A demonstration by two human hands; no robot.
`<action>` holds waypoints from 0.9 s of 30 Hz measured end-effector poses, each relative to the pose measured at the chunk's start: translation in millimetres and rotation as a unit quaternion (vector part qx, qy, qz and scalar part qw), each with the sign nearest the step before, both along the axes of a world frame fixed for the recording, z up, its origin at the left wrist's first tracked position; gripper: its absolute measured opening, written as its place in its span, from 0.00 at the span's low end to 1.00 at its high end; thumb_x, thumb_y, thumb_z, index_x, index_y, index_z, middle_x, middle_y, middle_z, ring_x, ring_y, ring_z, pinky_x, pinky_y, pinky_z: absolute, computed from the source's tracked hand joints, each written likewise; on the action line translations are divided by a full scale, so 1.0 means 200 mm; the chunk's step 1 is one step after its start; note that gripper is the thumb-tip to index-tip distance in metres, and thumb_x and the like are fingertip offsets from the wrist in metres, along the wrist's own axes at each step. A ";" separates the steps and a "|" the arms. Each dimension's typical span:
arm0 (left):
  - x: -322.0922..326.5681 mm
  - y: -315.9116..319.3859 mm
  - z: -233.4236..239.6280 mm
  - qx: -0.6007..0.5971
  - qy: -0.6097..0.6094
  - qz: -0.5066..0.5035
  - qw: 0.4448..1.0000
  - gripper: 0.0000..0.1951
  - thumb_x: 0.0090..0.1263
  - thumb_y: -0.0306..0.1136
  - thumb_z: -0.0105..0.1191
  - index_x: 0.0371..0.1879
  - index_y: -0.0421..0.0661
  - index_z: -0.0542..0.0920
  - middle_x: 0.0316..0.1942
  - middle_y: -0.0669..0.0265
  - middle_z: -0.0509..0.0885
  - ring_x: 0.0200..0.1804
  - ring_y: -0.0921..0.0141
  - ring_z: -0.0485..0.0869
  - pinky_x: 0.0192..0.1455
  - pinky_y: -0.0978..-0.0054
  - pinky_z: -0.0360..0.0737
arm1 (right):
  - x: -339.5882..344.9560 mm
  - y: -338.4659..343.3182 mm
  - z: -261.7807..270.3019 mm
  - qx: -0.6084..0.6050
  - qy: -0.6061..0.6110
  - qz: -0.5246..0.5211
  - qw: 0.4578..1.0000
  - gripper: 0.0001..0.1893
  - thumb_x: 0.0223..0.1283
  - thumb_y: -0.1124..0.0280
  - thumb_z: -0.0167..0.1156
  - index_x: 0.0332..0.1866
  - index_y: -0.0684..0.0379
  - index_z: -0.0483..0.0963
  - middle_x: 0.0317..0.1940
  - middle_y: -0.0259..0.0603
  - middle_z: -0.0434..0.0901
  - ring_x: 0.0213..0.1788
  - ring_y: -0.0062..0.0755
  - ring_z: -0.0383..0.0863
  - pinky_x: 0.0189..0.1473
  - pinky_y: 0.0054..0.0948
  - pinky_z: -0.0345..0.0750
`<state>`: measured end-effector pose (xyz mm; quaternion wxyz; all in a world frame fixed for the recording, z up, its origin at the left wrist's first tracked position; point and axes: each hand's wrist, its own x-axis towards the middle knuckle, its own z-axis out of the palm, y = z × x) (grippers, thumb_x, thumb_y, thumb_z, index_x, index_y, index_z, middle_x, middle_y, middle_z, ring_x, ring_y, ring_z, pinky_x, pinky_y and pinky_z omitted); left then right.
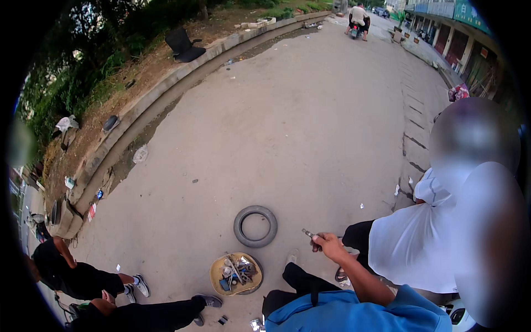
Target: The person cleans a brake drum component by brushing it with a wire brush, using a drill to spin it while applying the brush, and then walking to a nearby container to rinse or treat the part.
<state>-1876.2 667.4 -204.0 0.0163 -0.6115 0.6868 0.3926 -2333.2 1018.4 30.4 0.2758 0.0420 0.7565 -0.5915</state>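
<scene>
My right hand (327, 245) is held out over the road, gripping a short metal tool or part (308, 233) that points up and left. Its exact kind is too small to tell. My left hand is out of view. On the ground beyond lies a small scooter-type tyre (271, 236). Left of my leg stands a yellow basin (215, 280) full of metal tools, among them wrenches (235, 269) and a blue item (224, 284). A dark round edge, perhaps another tyre, shows beneath the basin.
At right, close by, is a person in a white shirt (410, 253); two people in dark clothes (89, 282) (161, 313) are at lower left. A rider on a motorbike (357, 23) is far up the road. A concrete kerb (166, 81) with a discarded seat (182, 47) borders the left.
</scene>
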 end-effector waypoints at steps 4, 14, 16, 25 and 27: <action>-0.59 -0.14 0.00 0.020 0.029 -0.030 0.999 0.26 0.63 0.30 0.58 0.60 0.33 0.70 0.50 0.46 0.81 0.51 0.52 0.82 0.57 0.58 0.80 | -0.58 -0.22 0.40 0.240 0.144 0.101 0.955 0.18 0.73 0.58 0.53 0.37 0.65 0.80 0.24 0.37 0.81 0.30 0.25 0.80 0.39 0.29 0.75; -2.17 -0.32 -0.04 0.027 0.060 -0.154 0.986 0.23 0.68 0.36 0.58 0.57 0.35 0.72 0.47 0.49 0.81 0.49 0.55 0.81 0.54 0.57 0.81 | -1.75 -0.19 0.70 0.085 0.223 0.020 0.971 0.20 0.72 0.53 0.54 0.40 0.62 0.81 0.25 0.39 0.83 0.29 0.33 0.83 0.36 0.34 0.76; -2.46 -0.33 -0.08 0.034 0.044 -0.166 0.985 0.22 0.69 0.38 0.57 0.56 0.36 0.72 0.47 0.49 0.81 0.49 0.56 0.81 0.53 0.57 0.81 | -1.99 -0.08 0.64 0.130 0.226 -0.017 0.965 0.20 0.72 0.54 0.54 0.39 0.62 0.81 0.25 0.40 0.84 0.30 0.36 0.83 0.36 0.35 0.76; -3.70 -0.65 -0.29 0.050 0.073 -0.237 0.967 0.21 0.74 0.44 0.57 0.53 0.38 0.74 0.45 0.52 0.81 0.48 0.58 0.80 0.50 0.57 0.82 | -1.80 1.21 -1.03 0.513 -0.092 -0.007 0.853 0.14 0.59 0.54 0.61 0.34 0.52 0.87 0.30 0.47 0.86 0.35 0.45 0.87 0.39 0.38 0.83; -4.07 -0.78 -0.16 -0.070 0.105 -0.348 0.929 0.23 0.70 0.41 0.62 0.54 0.37 0.72 0.45 0.53 0.81 0.46 0.62 0.79 0.47 0.63 0.83 | -1.43 1.18 -1.11 0.478 -0.217 0.147 0.838 0.16 0.52 0.56 0.65 0.42 0.52 0.86 0.37 0.50 0.87 0.40 0.49 0.89 0.46 0.39 0.86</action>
